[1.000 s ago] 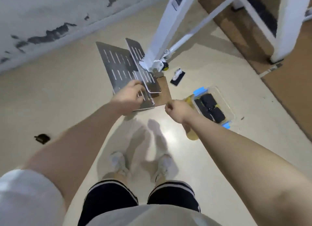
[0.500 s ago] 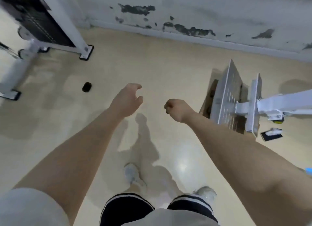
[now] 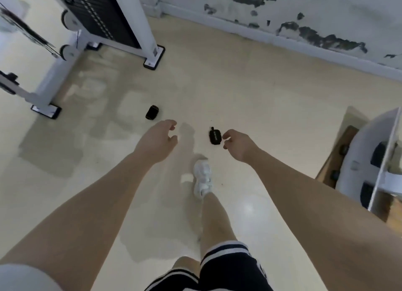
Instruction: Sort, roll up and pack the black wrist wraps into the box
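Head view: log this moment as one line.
left hand: open | right hand: open, beside wrap | second wrap: on floor

Head-worn camera looks steeply down at the floor (image 3: 239, 90).

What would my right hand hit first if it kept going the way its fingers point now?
Most likely the rolled black wrist wrap lying on the floor, just ahead of the right hand and its loosely curled fingers. The hand's height above the floor is unclear from this one view.
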Available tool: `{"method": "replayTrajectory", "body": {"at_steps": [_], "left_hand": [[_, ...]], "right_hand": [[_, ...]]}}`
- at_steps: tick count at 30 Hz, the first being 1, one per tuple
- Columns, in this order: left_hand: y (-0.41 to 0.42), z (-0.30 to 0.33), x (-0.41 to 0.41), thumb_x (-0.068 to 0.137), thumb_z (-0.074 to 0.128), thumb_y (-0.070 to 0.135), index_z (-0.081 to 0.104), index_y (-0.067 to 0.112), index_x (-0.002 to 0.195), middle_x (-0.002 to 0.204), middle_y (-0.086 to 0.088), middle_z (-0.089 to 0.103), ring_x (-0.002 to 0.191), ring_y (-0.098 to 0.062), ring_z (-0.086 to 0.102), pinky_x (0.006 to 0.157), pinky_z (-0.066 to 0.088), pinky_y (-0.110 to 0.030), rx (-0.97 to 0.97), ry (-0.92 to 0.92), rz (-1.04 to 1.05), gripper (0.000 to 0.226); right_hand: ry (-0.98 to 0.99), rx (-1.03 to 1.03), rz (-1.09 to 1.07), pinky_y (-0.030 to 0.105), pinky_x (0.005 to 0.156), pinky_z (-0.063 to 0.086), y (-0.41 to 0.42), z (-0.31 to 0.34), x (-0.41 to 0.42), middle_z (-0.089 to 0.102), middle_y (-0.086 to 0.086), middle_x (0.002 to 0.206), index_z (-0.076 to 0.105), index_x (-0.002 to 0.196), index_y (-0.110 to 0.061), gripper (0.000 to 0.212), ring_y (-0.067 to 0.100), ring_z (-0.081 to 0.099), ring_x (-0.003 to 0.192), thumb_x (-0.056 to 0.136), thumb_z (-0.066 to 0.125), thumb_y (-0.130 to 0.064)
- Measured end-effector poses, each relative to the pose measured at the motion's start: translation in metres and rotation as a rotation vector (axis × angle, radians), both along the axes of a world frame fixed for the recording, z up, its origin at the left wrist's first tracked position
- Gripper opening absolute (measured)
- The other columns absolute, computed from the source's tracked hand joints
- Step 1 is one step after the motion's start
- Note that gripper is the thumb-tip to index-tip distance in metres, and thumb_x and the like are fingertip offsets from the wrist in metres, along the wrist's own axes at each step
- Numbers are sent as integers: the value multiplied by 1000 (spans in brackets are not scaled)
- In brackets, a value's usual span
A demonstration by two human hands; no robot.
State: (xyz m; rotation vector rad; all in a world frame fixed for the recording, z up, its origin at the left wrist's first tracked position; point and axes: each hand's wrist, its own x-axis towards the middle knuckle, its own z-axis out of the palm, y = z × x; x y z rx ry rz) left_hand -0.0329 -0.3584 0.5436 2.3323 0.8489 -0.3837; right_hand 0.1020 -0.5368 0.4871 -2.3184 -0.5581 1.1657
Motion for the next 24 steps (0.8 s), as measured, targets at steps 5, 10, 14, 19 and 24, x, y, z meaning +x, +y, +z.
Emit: {"method": "replayTrajectory", "body": {"at_steps": [5,10,14,19,24], "left_hand": [[83,-90,67,95,48,18,43,13,138,133,-1,52,94,-15,53,89,41,-28,-91,78,-30,43],[151,-185,107,95,48,21,44,17,137,131,3,54,97,-14,53,85,41,-25,-142,167,50,42],[183,-278,128,95,49,19,46,16,135,130,2,55,100,-16,55,92,40,-28,-176,186,35,40],[220,-415,152,95,49,18,47,15,134,129,1,54,97,-17,56,86,40,-25,-198,153,-70,40],[252,-533,164,91,53,10,55,8,125,111,-8,60,83,-19,52,78,38,-24,-145,74,-90,34]], "right_hand": [[29,-75,-58,21,73,33,71,-88,63,59,12,123,57,119,-6,29,24,52,97,96,40,-13],[46,-164,-28,22,76,33,129,-175,92,55,11,126,57,120,-8,30,27,52,108,97,38,-15],[41,-241,-55,26,78,33,150,-269,100,50,13,126,52,124,-6,32,29,50,110,95,42,-16],[-22,-337,-159,40,93,44,154,-403,106,37,10,141,36,139,-14,48,35,45,119,94,48,-24],[-177,-487,-53,39,88,40,156,-507,93,34,5,139,30,141,-19,55,33,47,114,93,49,-36]]}}
